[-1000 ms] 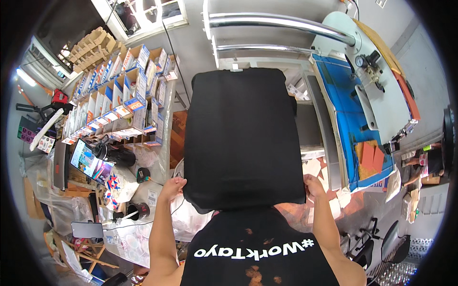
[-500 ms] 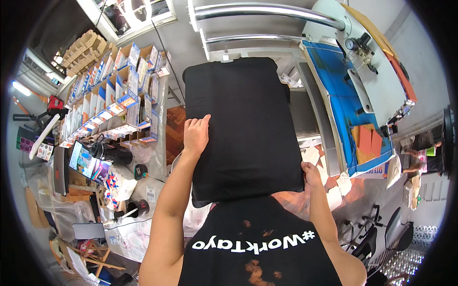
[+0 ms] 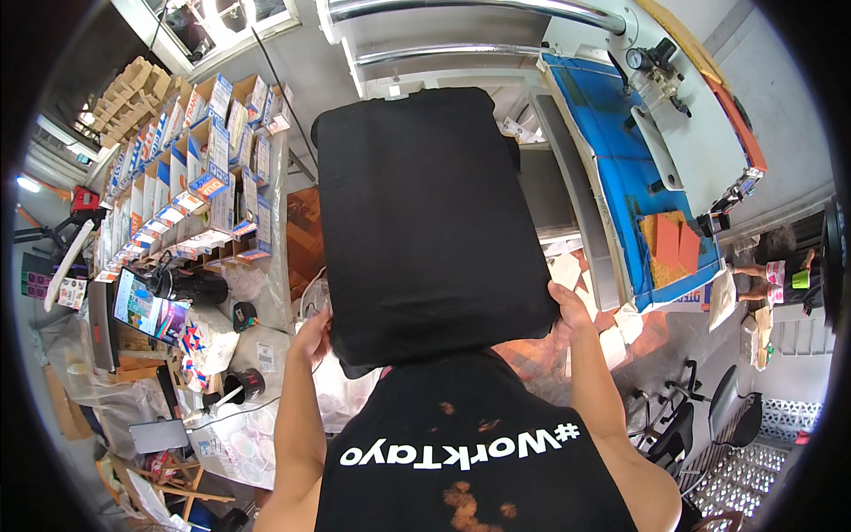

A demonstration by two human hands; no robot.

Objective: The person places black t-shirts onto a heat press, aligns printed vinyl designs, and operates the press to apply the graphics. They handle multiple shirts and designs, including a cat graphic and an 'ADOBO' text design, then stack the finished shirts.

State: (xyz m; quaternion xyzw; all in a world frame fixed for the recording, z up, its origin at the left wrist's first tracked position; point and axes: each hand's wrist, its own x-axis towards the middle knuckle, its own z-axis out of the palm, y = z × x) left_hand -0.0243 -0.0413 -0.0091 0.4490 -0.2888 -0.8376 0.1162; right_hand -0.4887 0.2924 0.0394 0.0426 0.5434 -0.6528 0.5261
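Observation:
A smooth black cloth (image 3: 425, 222) lies stretched over a flat rectangular plate in front of me, its corners rounded and its edges hanging over the sides. At the near left corner, my left hand (image 3: 314, 339) has its fingers closed at the edge of the cloth. My right hand (image 3: 570, 310) grips the near right corner, thumb on top and fingers partly hidden beneath the edge. A small pale tab (image 3: 396, 91) shows at the cloth's far edge. The plate itself is covered.
To the right stands a press machine with a blue-covered bed (image 3: 620, 168), a pressure gauge (image 3: 636, 59) and chrome bars (image 3: 461, 51). Cardboard bins (image 3: 191, 168) are stacked at left, near a lit screen (image 3: 146, 306). Black chairs (image 3: 722, 408) stand at lower right.
My left hand has moved from the left part of the cloth's top down to its near left corner. The right hand stays at the near right corner. The view has shifted slightly.

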